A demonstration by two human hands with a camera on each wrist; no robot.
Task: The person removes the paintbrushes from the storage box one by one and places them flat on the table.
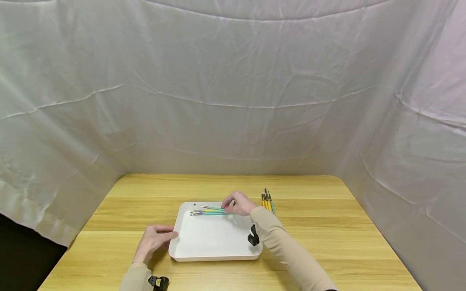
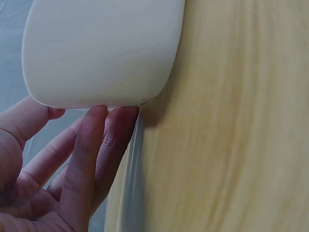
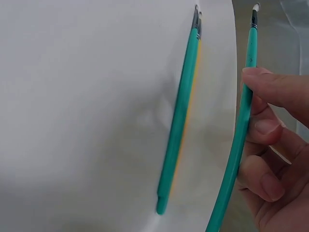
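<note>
Risk first: right hand (image 1: 238,203) pinches a green brush (image 3: 236,145) at the tray's (image 1: 214,255) far edge, and from what I see the grip is light, thumb and fingertips only. If it slips, I'd expect the brush to roll off the far rim onto the table (image 1: 327,242), or to knock the brushes already lying in the tray (image 1: 207,212). Second risk: the tray could slide if the left hand (image 1: 154,239) eases off, since it only touches the rim.

Right hand: forearm comes in over the tray's right side, wrist over the far right corner, fingers curled round the brush shaft. Wrist view shows the thumb on one side and fingertips on the other, with the bristle end pointing left. I can't tell if the brush is resting on the tray or just above it.

Left hand: lies on the table at the tray's near left corner, fingers straight, tips against the rim's outer wall (image 2: 104,58). It holds nothing; it's contact only, with no curl round the edge.

Brushes in tray: green and yellow, side by side along the far edge, bristles left. The right wrist view shows one green (image 3: 178,116) over a yellow.

Spare brushes (image 1: 267,201) lie on the table just right of the tray's far right corner, near the right hand.
</note>
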